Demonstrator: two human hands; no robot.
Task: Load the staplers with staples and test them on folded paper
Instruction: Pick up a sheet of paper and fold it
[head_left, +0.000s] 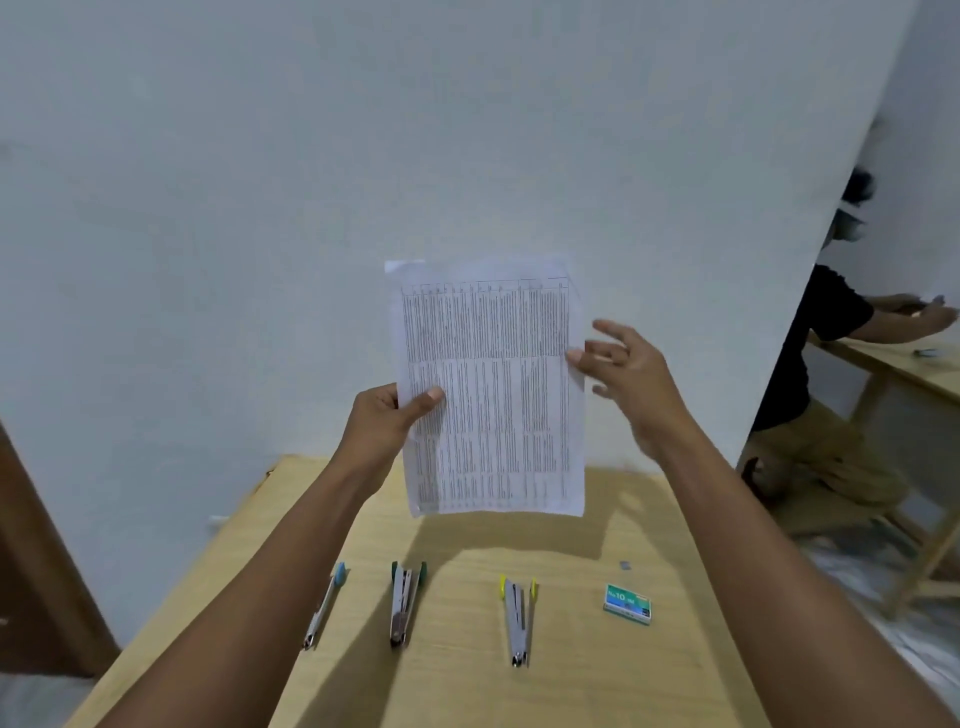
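Note:
A printed sheet of paper (488, 384) is held upright in the air above the table. My left hand (387, 421) pinches its left edge, thumb on the front. My right hand (628, 374) touches the right edge with a fingertip, the other fingers spread. On the wooden table (571, 675) lie three staplers in a row: one with a blue end (324, 605), partly hidden by my left forearm, one with green ends (405, 603) and one with yellow ends (518, 618). A green box of staples (627, 604) lies to their right.
A small grey bit (626, 565) lies on the table behind the staple box. A white wall stands right behind the table. At the far right another person (826, 364) sits at a second wooden table (914, 374). A brown door edge (31, 561) is at the left.

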